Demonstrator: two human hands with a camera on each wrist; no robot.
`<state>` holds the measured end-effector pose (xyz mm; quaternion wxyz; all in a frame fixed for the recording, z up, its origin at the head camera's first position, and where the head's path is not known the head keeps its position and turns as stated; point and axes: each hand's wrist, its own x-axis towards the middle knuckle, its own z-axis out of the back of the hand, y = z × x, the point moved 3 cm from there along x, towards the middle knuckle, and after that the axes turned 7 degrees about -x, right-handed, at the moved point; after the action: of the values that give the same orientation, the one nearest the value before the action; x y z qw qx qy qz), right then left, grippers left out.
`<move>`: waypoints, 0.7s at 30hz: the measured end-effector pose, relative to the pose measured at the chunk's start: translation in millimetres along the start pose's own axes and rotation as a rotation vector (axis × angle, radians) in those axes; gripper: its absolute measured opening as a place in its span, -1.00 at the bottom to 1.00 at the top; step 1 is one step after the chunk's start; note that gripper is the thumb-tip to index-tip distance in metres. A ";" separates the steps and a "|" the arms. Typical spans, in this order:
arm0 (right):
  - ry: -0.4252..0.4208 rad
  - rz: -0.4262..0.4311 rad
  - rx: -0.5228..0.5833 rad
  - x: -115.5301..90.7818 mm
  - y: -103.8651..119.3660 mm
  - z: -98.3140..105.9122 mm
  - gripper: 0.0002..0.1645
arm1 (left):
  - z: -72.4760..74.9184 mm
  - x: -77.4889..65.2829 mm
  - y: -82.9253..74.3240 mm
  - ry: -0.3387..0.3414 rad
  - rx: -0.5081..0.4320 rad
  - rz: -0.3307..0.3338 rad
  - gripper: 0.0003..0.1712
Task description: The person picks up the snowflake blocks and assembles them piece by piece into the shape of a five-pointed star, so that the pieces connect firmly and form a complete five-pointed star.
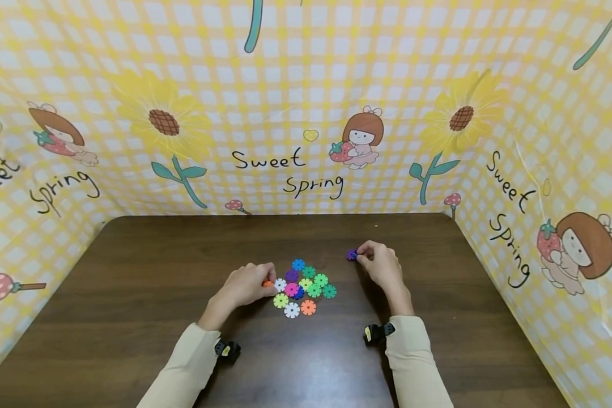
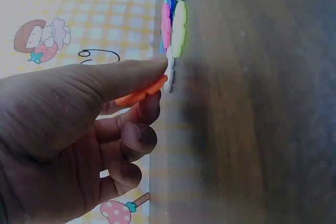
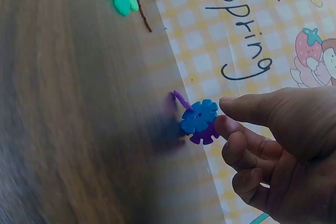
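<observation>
My left hand [image 1: 249,284] pinches an orange notched disc [image 2: 137,97] between thumb and forefinger, right beside a white disc [image 1: 280,285] at the left of a loose group of discs. Over to the right, my right hand [image 1: 382,265] holds a small cluster of interlocked notched discs by its edge with thumb and fingertips. In the right wrist view that cluster shows a blue disc [image 3: 197,119], with a purple disc [image 3: 205,137] below and a purple piece [image 3: 181,99] seen edge-on. The cluster stands close over the brown table [image 1: 148,351].
Between the hands lie more discs: a pink one [image 1: 291,289], an orange one [image 1: 308,307], a white one [image 1: 292,310], a dark green one [image 1: 329,291] and several others, some overlapping. A yellow checked cloth [image 1: 265,113] stands round the table's back and sides.
</observation>
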<state>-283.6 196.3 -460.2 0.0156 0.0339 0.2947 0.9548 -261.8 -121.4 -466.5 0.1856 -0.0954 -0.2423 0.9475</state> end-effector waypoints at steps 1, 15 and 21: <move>0.003 0.003 -0.001 0.0 1.4 -0.7 -0.96 | 0.1 0.2 -0.8 0.003 0.001 0.000 -0.72; 0.090 0.099 -0.052 -4.1 22.5 -20.5 -0.95 | -0.4 -2.9 -8.7 0.065 -0.047 -0.032 -0.77; 0.140 0.122 -0.070 -7.7 29.8 -29.9 -0.95 | -1.1 -3.3 -11.1 0.063 -0.051 -0.060 -0.82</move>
<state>-278.4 154.5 -468.4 -0.0621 -0.0154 0.2591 0.9637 -255.2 -113.2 -461.7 0.2188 -0.1227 -0.2632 0.9315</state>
